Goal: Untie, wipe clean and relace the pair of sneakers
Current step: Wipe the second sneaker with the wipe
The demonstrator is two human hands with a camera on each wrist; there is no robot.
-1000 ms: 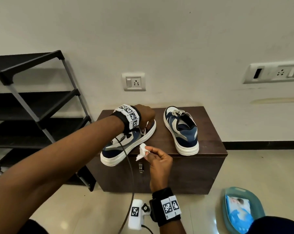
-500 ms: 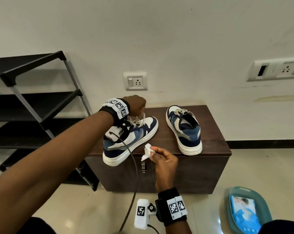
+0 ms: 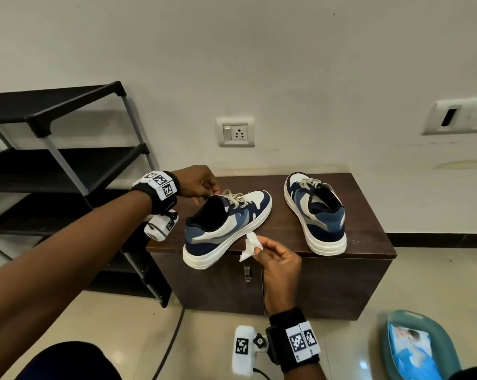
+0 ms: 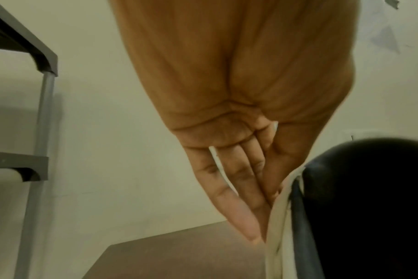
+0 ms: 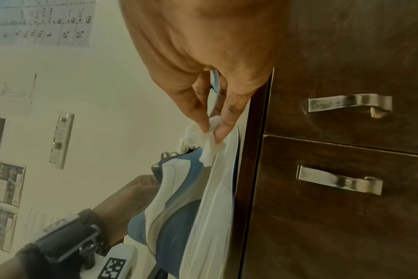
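A black shoe rack (image 3: 67,165) is standing at the far left, its left side running out of the head view; three shelves are countable. Beside it, the left hand (image 3: 197,182) is reaching over the rear collar of the left sneaker (image 3: 223,229). In the left wrist view its fingers (image 4: 229,181) are lying straight and close together against the shoe's pale collar edge; whether the thumb is pinching that edge cannot be told, as the shoe is hiding it. This sneaker is sitting on the dark wooden cabinet (image 3: 369,237), heel overhanging the front edge, toe pointing toward the wall; its laces look loosened, though the knot is too small to make out. The right hand (image 3: 279,259) is pinching a crumpled white wipe (image 3: 249,245) between thumb and fingertips, holding it just beside the sneaker's white midsole; contact cannot be confirmed. Two metal handles (image 5: 346,103) are showing on the cabinet front in the right wrist view. The right sneaker (image 3: 315,212) is standing apart on the cabinet top. Two sneakers are present. At lower right on the floor, a teal tub holding a wipes pack (image 3: 412,352) is being cut off by the frame.
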